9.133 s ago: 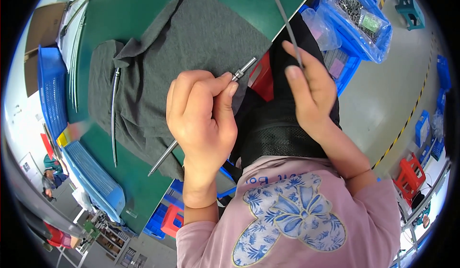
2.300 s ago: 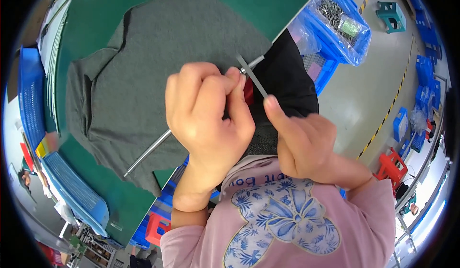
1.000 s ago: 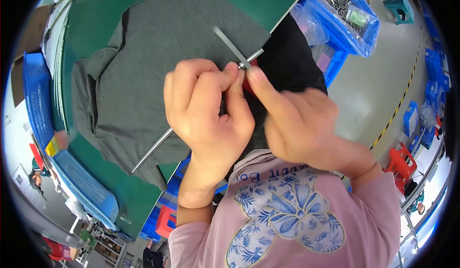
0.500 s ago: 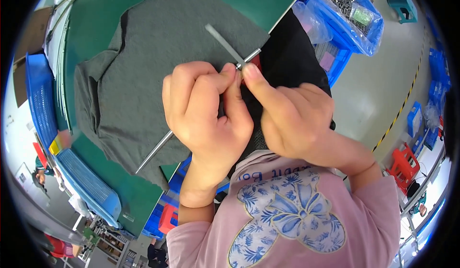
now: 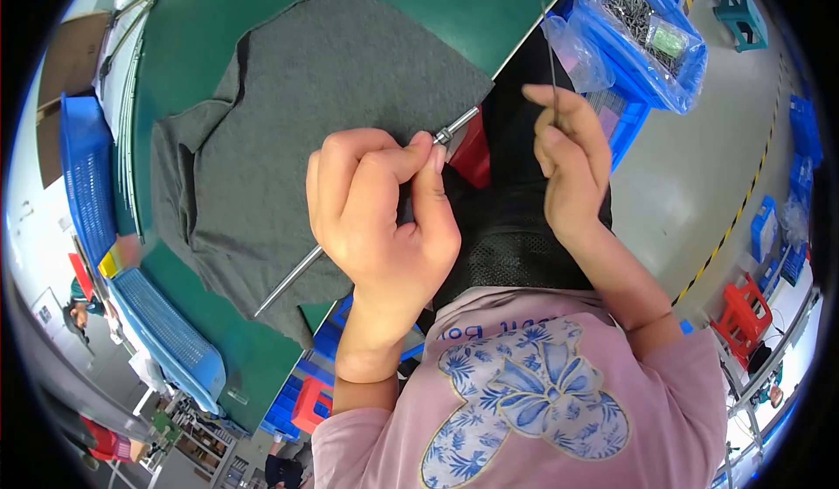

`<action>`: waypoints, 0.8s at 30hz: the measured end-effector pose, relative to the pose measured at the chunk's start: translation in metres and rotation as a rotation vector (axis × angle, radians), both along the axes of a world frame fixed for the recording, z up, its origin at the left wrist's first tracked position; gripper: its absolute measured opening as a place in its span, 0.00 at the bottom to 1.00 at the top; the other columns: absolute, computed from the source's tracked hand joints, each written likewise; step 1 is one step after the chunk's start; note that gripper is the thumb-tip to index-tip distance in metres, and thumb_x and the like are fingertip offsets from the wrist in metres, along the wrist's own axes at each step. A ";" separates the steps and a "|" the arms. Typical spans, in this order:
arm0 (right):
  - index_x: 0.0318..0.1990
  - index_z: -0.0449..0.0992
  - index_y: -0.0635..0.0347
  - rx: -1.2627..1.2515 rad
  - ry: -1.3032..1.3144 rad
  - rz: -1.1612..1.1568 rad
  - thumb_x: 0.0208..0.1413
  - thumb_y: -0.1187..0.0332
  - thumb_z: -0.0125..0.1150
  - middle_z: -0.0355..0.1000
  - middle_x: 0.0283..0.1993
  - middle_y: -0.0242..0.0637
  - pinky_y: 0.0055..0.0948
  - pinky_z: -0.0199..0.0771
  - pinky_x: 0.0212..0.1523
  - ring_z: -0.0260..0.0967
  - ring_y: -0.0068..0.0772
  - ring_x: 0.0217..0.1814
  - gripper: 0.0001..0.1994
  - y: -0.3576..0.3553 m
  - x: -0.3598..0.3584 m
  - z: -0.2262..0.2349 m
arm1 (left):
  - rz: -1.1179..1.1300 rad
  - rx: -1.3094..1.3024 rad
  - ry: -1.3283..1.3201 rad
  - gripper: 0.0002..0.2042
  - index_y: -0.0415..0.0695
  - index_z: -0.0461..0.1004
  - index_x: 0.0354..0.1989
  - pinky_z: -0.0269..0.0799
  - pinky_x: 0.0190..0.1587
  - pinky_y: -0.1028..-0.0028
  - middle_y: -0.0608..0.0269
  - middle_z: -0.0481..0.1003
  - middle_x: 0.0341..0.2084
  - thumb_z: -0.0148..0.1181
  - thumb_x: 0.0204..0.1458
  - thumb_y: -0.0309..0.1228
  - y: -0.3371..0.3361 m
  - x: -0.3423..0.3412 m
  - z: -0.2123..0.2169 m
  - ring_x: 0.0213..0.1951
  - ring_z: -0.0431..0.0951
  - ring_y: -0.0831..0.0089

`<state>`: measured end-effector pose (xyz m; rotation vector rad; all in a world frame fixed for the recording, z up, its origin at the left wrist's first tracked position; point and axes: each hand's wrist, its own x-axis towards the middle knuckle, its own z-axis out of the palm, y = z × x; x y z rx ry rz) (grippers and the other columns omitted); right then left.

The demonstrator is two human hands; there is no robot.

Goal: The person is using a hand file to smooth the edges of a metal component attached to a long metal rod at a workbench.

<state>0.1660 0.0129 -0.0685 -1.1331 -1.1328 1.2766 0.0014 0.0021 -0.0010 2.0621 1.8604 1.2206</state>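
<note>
My left hand (image 5: pixel 380 214) is closed in a pinch around a slim metal rod (image 5: pixel 293 279), which slants through the grip. One end tapers to a point at the lower left, over the grey cloth (image 5: pixel 306 96). Past my thumb and forefinger, its other end shows a ringed collar (image 5: pixel 443 136) and a short plain shaft. To the right, apart from the rod, my right hand (image 5: pixel 574 161) holds a thin grey strip (image 5: pixel 551 52) upright, seen nearly edge-on. The strip's material cannot be made out.
The cloth lies on a green table (image 5: pixel 262 17). A blue bin (image 5: pixel 642 96) with a bag of metal pieces stands beyond its right edge. Blue baskets (image 5: pixel 166 332) line the left side. A red stool (image 5: pixel 745 314) and a green stool (image 5: pixel 741 19) stand on the floor.
My right hand has moved right, away from the rod, carrying the grey strip with it. The strip has turned from slanting across the rod to upright. My left hand keeps its hold.
</note>
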 end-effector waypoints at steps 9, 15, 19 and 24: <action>0.33 0.74 0.62 -0.317 0.568 -0.045 0.53 0.72 0.65 0.65 0.22 0.21 0.13 0.54 0.22 0.57 0.08 0.21 0.06 -0.004 -0.023 0.017 | -0.003 0.044 -0.063 0.08 0.41 0.73 0.25 0.61 0.27 0.70 0.62 0.69 0.24 0.65 0.38 0.17 0.000 0.001 -0.006 0.25 0.66 0.66; 0.29 0.76 0.65 0.048 0.108 -0.083 0.49 0.74 0.69 0.66 0.18 0.24 0.14 0.53 0.18 0.55 0.07 0.19 0.06 0.005 -0.060 0.038 | -0.023 0.032 -0.059 0.08 0.41 0.74 0.25 0.61 0.27 0.70 0.62 0.69 0.25 0.65 0.38 0.17 -0.001 -0.001 -0.008 0.26 0.67 0.65; 0.27 0.76 0.64 0.357 -0.364 -0.286 0.49 0.75 0.69 0.64 0.15 0.26 0.16 0.56 0.17 0.56 0.08 0.18 0.06 0.013 -0.053 0.038 | -0.010 0.021 -0.083 0.08 0.41 0.74 0.26 0.62 0.28 0.70 0.62 0.69 0.25 0.64 0.38 0.16 -0.003 -0.001 -0.008 0.26 0.67 0.65; 0.27 0.74 0.63 0.087 -0.194 -0.396 0.47 0.77 0.68 0.56 0.16 0.17 0.14 0.45 0.19 0.47 0.07 0.17 0.06 0.012 -0.027 0.014 | -0.021 0.050 -0.007 0.09 0.42 0.75 0.28 0.63 0.28 0.69 0.62 0.70 0.26 0.65 0.38 0.18 -0.003 -0.002 -0.008 0.26 0.67 0.65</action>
